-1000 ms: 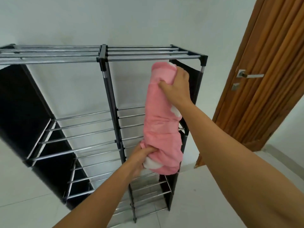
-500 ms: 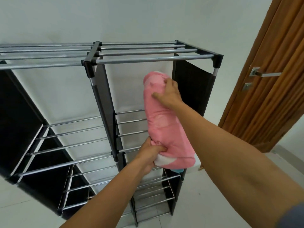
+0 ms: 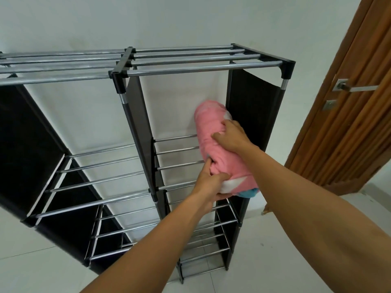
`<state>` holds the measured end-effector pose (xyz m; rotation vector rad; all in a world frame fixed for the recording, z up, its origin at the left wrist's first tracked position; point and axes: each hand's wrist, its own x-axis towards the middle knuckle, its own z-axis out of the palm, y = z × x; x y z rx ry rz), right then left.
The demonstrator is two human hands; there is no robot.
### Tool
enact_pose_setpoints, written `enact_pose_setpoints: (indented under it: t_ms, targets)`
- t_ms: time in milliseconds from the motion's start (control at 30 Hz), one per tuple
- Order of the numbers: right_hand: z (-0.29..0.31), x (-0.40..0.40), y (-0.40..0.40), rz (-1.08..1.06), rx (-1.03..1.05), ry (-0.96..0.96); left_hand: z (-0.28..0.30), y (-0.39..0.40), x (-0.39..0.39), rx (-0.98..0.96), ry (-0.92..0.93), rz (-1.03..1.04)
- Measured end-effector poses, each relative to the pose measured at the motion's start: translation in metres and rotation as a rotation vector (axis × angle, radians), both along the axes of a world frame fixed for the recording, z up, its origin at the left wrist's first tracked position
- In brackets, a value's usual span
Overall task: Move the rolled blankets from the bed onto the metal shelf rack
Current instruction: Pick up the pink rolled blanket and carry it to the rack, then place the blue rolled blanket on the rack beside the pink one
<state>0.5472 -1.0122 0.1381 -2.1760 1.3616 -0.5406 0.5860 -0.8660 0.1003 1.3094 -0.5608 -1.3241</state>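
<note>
A pink rolled blanket, with white patches and a blue bit at its near end, lies lengthwise inside the right column of the metal shelf rack, on the upper tier's bars against the black right side panel. My left hand grips the roll's near end from below and the left. My right hand presses on top of the roll, fingers curled into the fabric. Whether the roll's full weight rests on the bars I cannot tell.
The rack stands against a white wall, with black fabric side panels and several bare tiers of silver bars in both columns. A wooden door with a metal handle is at the right. White tiled floor lies below.
Both hands have carried the roll forward, tilting it from near upright to lengthwise and pushing it into the right column's upper tier. The view has moved closer to the rack.
</note>
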Motion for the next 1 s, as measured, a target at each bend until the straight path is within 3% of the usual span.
enact_pose_setpoints:
  t_ms: [133, 233, 300, 333, 400, 533, 667, 800, 900, 1000]
  targets:
    - [0.001, -0.006, 0.012, -0.049, -0.056, 0.04, 0.001, 0.009, 0.004, 0.056, -0.116, -0.105]
    - [0.012, -0.022, 0.03, -0.021, -0.106, 0.033, 0.016, 0.022, 0.014, 0.112, -0.676, -0.163]
    - [0.017, -0.041, 0.046, 0.002, -0.15, 0.015, 0.023, 0.028, 0.019, 0.034, -1.064, -0.044]
    - [0.019, -0.055, 0.057, 0.0, -0.179, -0.012, 0.029, 0.031, 0.016, -0.047, -1.141, 0.014]
    - [0.018, -0.087, 0.081, -0.06, -0.241, -0.094, 0.041, 0.029, -0.001, -0.235, -1.11, 0.046]
    - [-0.001, -0.183, 0.132, -0.44, -0.303, -0.173, 0.034, 0.007, -0.073, -0.464, -0.949, -0.168]
    - [-0.033, -0.305, 0.21, -0.865, -0.2, -0.2, -0.005, 0.007, -0.182, -0.523, -0.984, -0.665]
    - [-0.042, -0.399, 0.331, -1.238, -0.177, -0.161, -0.017, 0.064, -0.308, -0.712, -1.014, -1.232]
    - [-0.047, -0.446, 0.431, -1.504, -0.156, -0.206, -0.011, 0.132, -0.386, -0.812, -0.95, -1.526]
    - [-0.054, -0.474, 0.527, -1.739, -0.169, -0.364, -0.015, 0.203, -0.442, -0.796, -0.825, -1.744]
